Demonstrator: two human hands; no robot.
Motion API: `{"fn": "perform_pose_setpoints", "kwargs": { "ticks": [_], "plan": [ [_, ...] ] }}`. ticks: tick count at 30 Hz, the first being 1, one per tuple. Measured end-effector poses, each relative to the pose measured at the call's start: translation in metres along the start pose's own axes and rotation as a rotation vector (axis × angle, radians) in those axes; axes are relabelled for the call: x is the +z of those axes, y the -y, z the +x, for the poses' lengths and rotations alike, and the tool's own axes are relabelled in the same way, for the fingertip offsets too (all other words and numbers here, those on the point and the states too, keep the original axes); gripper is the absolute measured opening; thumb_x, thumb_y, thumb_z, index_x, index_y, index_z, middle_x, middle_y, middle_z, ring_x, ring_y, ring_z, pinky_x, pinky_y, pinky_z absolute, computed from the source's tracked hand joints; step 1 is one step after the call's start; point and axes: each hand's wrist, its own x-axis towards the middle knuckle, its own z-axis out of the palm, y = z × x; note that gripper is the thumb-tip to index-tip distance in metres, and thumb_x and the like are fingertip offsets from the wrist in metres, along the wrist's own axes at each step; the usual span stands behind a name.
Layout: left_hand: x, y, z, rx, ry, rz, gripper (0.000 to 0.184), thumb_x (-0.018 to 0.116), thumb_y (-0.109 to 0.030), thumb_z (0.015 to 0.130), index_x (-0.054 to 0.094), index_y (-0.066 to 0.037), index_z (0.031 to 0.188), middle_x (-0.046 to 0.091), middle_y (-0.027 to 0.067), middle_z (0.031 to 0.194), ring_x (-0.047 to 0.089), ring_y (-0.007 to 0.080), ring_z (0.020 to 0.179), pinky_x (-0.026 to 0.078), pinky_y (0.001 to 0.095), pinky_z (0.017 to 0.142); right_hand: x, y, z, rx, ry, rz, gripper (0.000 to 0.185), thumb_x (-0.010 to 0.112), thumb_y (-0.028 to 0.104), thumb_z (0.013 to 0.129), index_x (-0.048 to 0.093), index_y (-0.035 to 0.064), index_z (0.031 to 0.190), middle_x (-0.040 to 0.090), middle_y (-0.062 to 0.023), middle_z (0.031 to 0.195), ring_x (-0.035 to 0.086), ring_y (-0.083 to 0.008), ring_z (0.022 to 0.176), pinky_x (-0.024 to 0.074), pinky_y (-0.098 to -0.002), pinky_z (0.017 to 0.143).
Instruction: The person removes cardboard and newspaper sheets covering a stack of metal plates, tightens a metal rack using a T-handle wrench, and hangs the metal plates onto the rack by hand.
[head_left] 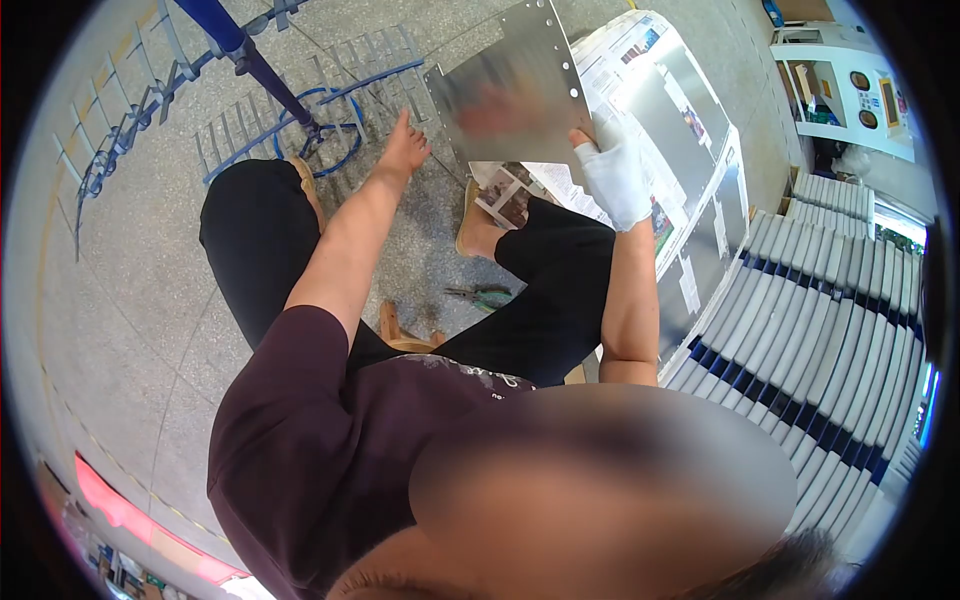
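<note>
My right hand (617, 178), in a white glove with the thumb bare, grips the lower right edge of a thin metal plate (515, 95). Small holes run along the plate's edges, and a blurred reddish reflection shows on its face. Bare and empty, my left hand (406, 143) is just left of the plate, apart from it, with fingers spread. Printed newspaper sheets (508, 195) lie beneath the plate. Beside the gloved hand is a stack of metal sheets (668, 118) with newspaper between and over them.
Blue racks with metal hooks (372, 75) lie on the floor ahead, near a blue pole (265, 80). Green-handled pliers (490, 297) rest between my legs by a wooden stool (400, 330). Rows of light panels (790, 300) stand at the right, below a white cabinet (850, 90).
</note>
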Motion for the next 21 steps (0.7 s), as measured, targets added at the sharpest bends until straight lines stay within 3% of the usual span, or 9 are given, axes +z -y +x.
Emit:
{"fn": "perform_pose_setpoints", "kwargs": {
  "ticks": [4,7,21],
  "plan": [
    [0.002,0.001,0.007,-0.030,-0.040,-0.119,0.108,0.054,-0.066,0.082,-0.002,-0.001,0.148,0.003,0.0155,0.156,0.006,0.0293,0.145,0.016,0.0451,0.115,0.002,0.000,0.005,0.046,0.023,0.032,0.030,0.059,0.009,0.087,0.059,-0.0035,0.114,0.067,-0.0099,0.094,0.059,-0.0131,0.083,0.0470,-0.0277,0.075],
    [0.002,0.004,0.009,-0.005,-0.041,-0.172,0.109,0.050,-0.071,0.080,-0.003,-0.004,0.149,0.003,0.0144,0.157,0.005,0.0289,0.145,0.013,0.0448,0.115,0.011,-0.005,0.008,-0.152,-0.101,0.055,0.018,0.058,0.007,0.087,0.063,-0.0024,0.101,0.056,-0.0070,0.058,0.049,-0.0096,0.047,0.0419,-0.0280,0.048],
    [0.003,0.001,0.013,0.022,-0.009,-0.301,0.109,0.048,-0.072,0.080,-0.003,-0.006,0.149,0.012,0.0123,0.156,0.012,0.0260,0.144,0.014,0.0484,0.113,0.023,-0.001,0.015,-0.139,-0.063,-0.004,0.017,0.058,0.008,0.088,0.063,-0.0029,0.099,0.054,-0.0075,0.055,0.051,-0.0106,0.045,0.0418,-0.0287,0.047]
  ]
}}
